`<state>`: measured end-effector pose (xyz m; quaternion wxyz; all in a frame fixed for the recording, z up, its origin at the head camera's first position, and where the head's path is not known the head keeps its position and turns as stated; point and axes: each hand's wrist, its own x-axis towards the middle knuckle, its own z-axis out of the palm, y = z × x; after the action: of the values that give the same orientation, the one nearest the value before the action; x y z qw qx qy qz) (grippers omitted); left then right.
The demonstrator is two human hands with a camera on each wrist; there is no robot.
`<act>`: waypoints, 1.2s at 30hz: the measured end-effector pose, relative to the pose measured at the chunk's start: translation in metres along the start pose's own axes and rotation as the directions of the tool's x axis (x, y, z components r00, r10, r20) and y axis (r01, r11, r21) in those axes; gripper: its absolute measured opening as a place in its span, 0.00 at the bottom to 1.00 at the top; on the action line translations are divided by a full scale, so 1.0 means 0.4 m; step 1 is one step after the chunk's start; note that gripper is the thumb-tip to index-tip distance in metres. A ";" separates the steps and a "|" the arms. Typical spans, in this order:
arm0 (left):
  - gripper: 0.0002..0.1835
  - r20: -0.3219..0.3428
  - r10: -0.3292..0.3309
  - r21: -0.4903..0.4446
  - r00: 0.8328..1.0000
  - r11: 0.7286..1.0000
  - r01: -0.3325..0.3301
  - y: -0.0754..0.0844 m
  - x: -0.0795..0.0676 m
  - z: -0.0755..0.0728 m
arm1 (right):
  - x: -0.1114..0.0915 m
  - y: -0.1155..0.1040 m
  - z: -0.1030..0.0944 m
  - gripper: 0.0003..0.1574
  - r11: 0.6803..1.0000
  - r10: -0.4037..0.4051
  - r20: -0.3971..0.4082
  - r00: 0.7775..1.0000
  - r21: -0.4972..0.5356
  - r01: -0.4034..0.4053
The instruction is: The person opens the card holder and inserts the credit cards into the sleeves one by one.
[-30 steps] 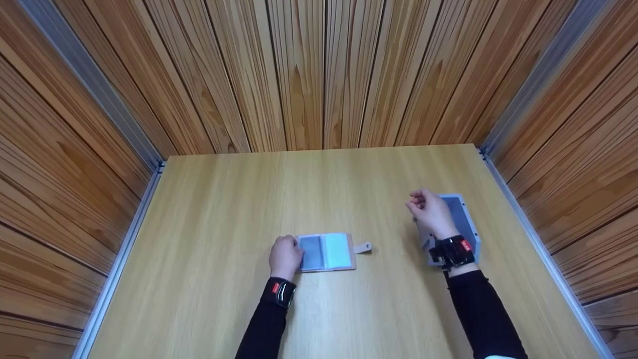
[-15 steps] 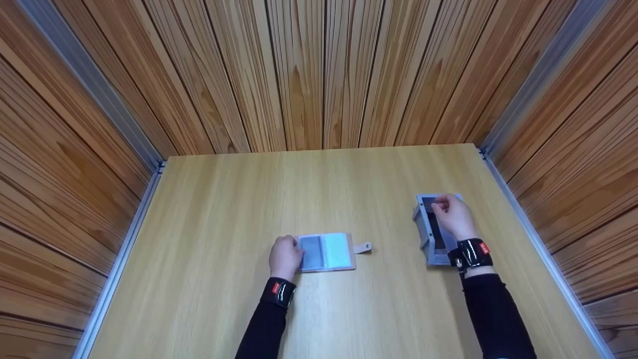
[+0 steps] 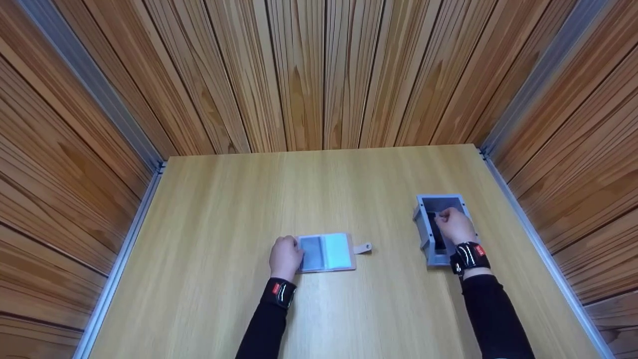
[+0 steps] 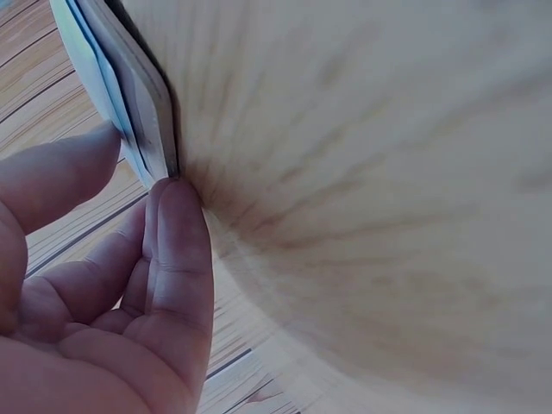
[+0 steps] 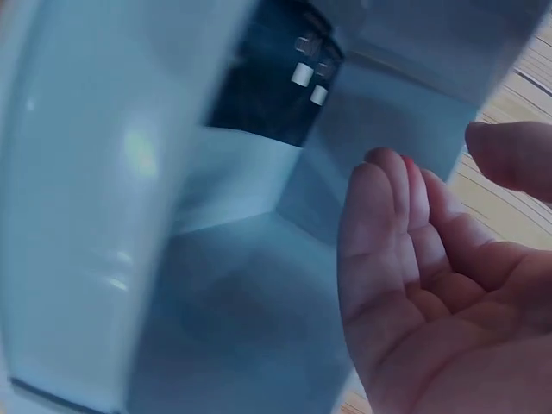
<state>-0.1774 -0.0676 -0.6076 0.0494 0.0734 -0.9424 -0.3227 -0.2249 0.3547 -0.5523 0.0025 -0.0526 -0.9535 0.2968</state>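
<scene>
A card holder with clear sleeves lies spread open on the table, its snap strap pointing right. My left hand pinches its left edge; the left wrist view shows the thumb on the sleeves and the fingertips at the cover's corner. On the right, my right hand is over a grey-blue bin, fingers loosely bent. Thumb and fingers are apart with nothing between them. Against the bin's inner wall stands a dark card with small white squares, partly covered by the hand in the head view.
The wood-grain table is bounded by plank walls at the back and sides. Metal rails run along its side edges. The bin stands near the right rail.
My right hand has moved from the bin's left side to above its opening, then slightly nearer and lower. The left hand and the card holder have stayed put.
</scene>
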 end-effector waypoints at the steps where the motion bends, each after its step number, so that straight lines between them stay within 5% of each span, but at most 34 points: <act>1: 0.07 0.002 -0.001 -0.001 1.000 1.000 0.001 0.000 0.000 0.000 | 0.000 0.004 0.004 0.24 1.000 0.013 0.015 1.000 0.001 -0.014; 9: 0.08 0.009 -0.011 -0.010 1.000 1.000 0.011 -0.001 0.001 0.002 | 0.002 0.028 0.031 0.15 0.996 0.072 0.081 0.994 -0.054 -0.068; 14: 0.07 0.022 -0.022 -0.016 1.000 1.000 0.022 0.001 0.002 0.002 | 0.001 0.032 0.041 0.20 0.995 0.097 0.131 0.987 -0.036 -0.093; 22: 0.09 0.021 -0.008 0.009 1.000 1.000 0.007 0.001 0.000 0.000 | -0.003 0.032 0.046 0.22 0.994 0.023 0.049 0.999 -0.112 -0.017; 36: 0.08 0.018 -0.006 0.003 1.000 1.000 0.005 -0.001 0.000 0.000 | 0.005 0.036 0.046 0.18 0.993 0.090 0.125 0.988 -0.087 -0.080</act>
<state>-0.1774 -0.0677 -0.6079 0.0399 0.0731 -0.9430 -0.3222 -0.2262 0.3564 -0.5756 -0.0737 -0.0740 -0.9599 0.2603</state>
